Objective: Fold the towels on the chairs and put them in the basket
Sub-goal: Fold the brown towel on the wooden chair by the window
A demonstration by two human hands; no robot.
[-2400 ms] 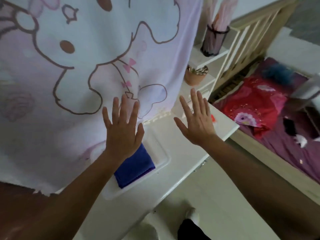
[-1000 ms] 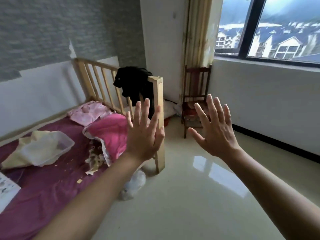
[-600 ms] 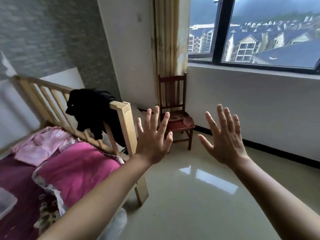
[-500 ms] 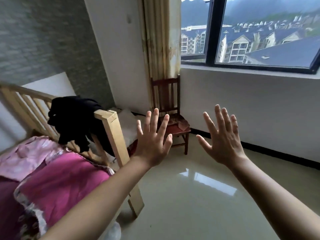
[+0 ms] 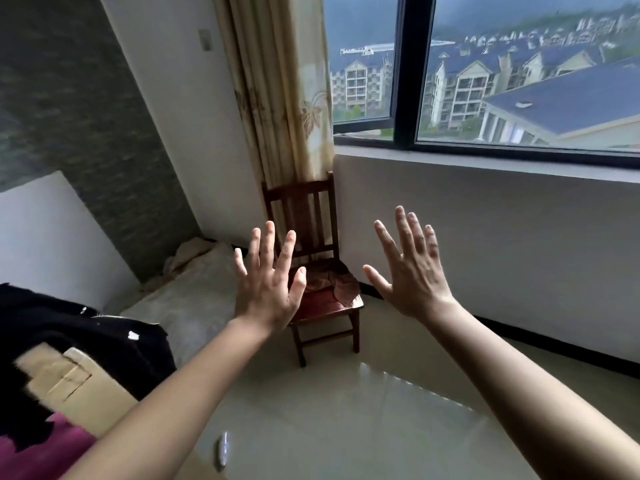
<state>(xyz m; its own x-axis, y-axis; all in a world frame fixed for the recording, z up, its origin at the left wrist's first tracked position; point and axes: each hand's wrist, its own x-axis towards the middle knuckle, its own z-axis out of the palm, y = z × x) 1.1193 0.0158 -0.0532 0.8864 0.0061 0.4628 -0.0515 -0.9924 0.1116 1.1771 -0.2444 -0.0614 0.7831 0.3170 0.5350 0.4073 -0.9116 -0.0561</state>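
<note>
A dark red wooden chair (image 5: 343, 306) stands in the room's corner under the curtain. A crumpled brown towel (image 5: 337, 284) lies on its seat. My left hand (image 5: 268, 285) is raised in front of the chair with fingers spread, holding nothing, and it hides the seat's left part. My right hand (image 5: 410, 271) is raised to the right of the chair, fingers apart, empty. No basket is in view.
A wooden bed post (image 5: 65, 382) with a black garment (image 5: 69, 334) draped over it is at the lower left. Whitish bundled cloth (image 5: 194, 292) lies on the floor left of the chair. A curtain (image 5: 280, 98) and a window wall (image 5: 502, 237) are behind. Glossy floor (image 5: 346, 410) lies ahead.
The view has swung from the table with the basket round to the corner, and the chair is closer and more centred now. Both hands stay raised, open and empty.
</note>
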